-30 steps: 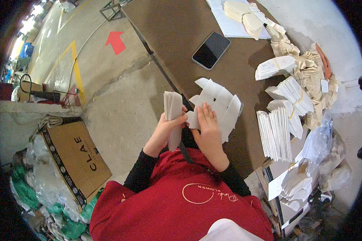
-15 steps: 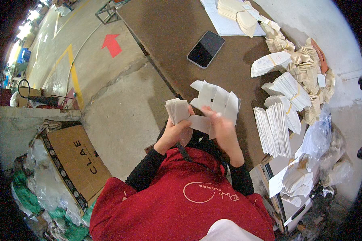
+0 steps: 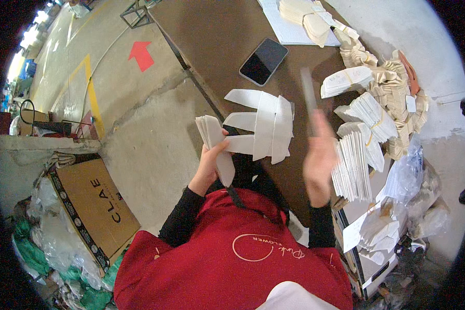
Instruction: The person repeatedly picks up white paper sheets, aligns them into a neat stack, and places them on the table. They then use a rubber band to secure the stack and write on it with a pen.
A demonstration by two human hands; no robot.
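Note:
My left hand (image 3: 210, 164) is closed around a stack of white, pointed paper-like pieces (image 3: 210, 130). Its thumb and fingers also pinch the end of the nearest strip in a lattice of white strips (image 3: 264, 126). Several strips cross one another there, over the table's left edge. To the right of the lattice, my right hand (image 3: 320, 160) is raised and smeared by motion. A thin pale strip (image 3: 308, 88) sticks up from its fingers, too blurred to tell its kind. Just beside this hand stands a row of white stacked pieces (image 3: 352, 168).
A phone (image 3: 263, 62) lies on the brown table (image 3: 206, 31). Banded bundles of white pieces (image 3: 372, 116) and cream piles (image 3: 390, 85) line the right side, by the wall. Below them sit clear plastic bags (image 3: 426, 206). A cardboard box (image 3: 101, 204) stands at lower left.
My right hand has left the lattice and moved right, with a pale strip now at its fingers. My left hand, its stack and the lattice have shifted a little left.

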